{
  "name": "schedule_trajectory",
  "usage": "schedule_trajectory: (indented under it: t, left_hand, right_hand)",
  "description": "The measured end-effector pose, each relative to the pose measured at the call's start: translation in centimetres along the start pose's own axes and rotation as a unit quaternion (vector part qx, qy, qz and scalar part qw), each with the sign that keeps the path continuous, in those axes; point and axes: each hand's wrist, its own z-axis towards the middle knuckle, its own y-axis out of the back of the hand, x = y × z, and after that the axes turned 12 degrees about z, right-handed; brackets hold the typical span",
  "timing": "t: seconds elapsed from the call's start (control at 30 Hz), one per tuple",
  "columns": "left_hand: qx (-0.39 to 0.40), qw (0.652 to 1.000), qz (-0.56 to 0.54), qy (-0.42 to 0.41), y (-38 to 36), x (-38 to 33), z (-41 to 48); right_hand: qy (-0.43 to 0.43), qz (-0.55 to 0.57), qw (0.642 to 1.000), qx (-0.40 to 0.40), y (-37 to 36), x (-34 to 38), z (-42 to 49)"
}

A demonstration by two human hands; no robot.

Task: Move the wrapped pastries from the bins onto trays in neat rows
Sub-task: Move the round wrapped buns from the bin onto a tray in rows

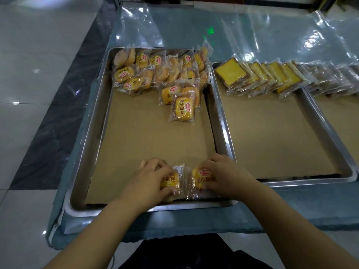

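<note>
Wrapped pastry, lower centre on the tray, is enclosed by the left hand grip; right hand grip apparently pinches a second pastry alongside.

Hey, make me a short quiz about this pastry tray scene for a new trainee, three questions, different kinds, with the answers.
1. True or false: the left hand and right hand each grip a bun packet.
2. Where on the left tray do the other bun packets lie? A near edge, B far end, C off the tray.
3. Fill in: this tray is lined with brown ____.
Key: 1 true; 2 B; 3 cardboard.
</note>
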Motion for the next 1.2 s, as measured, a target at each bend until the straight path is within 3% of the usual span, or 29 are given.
schedule_trajectory:
  t: [0.07,0.23,0.6,0.73,0.87,1.0,1.2]
  left_hand:
    - [0.009,1.000,-0.005,0.015,0.6,0.2,0.8]
    - [-0.056,0.992,-0.075,0.083,2.9,0.6,4.9]
    - [-0.061,0.939,-0.228,0.250,3.4,-0.6,17.9]
    - [-0.080,0.917,-0.291,0.260,3.2,-0.9,19.3]
    - [-0.069,0.922,-0.266,0.272,2.7,-0.6,19.2]
    - [-0.087,0.907,-0.308,0.275,2.3,-0.1,17.7]
    - [-0.066,0.943,-0.240,0.221,2.7,1.7,13.7]
  right_hand:
    - [0.004,0.032,0.999,-0.005,0.8,-0.1,0.6]
    - [0.007,0.061,0.998,-0.027,3.8,-0.7,2.8]
    - [-0.017,0.104,0.986,-0.131,9.0,-3.7,10.3]
    - [-0.028,0.145,0.979,-0.142,9.6,-3.9,13.2]
    - [-0.038,0.133,0.979,-0.150,10.0,-3.5,16.1]
    - [-0.097,0.105,0.982,-0.120,10.0,-2.6,18.3]
    - [-0.135,0.071,0.979,-0.138,9.4,-1.7,19.3]
